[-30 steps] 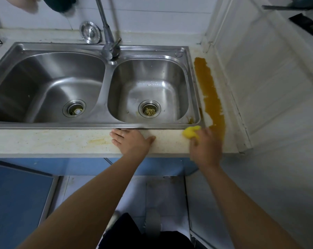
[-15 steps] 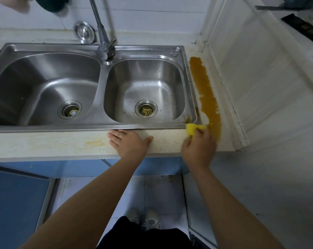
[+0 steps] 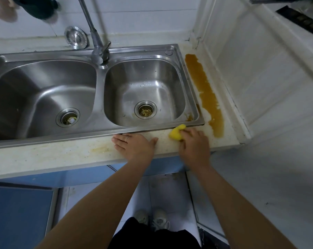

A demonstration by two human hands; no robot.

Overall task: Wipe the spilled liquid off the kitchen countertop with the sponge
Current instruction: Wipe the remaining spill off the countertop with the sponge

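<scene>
Left of before, sponge (image 3: pixel 177 133).

Yellow sponge (image 3: pixel 177 133) beside brown spill (image 3: pixel 206 97)

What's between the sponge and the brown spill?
Only bare countertop, seen in the head view; the right hand holds the sponge short of the spill.

Two bare forearms, no sleeves in view. Left hand (image 3: pixel 134 147) with a thin silvery ring band (image 3: pixel 127 138) on one finger. Right hand (image 3: pixel 195 146) without rings or a watch that can be seen. Lower down, dark black clothing (image 3: pixel 152 238) over the legs, and a pair of pale grey-white lace-up sneakers (image 3: pixel 152 219) on the feet.
</scene>
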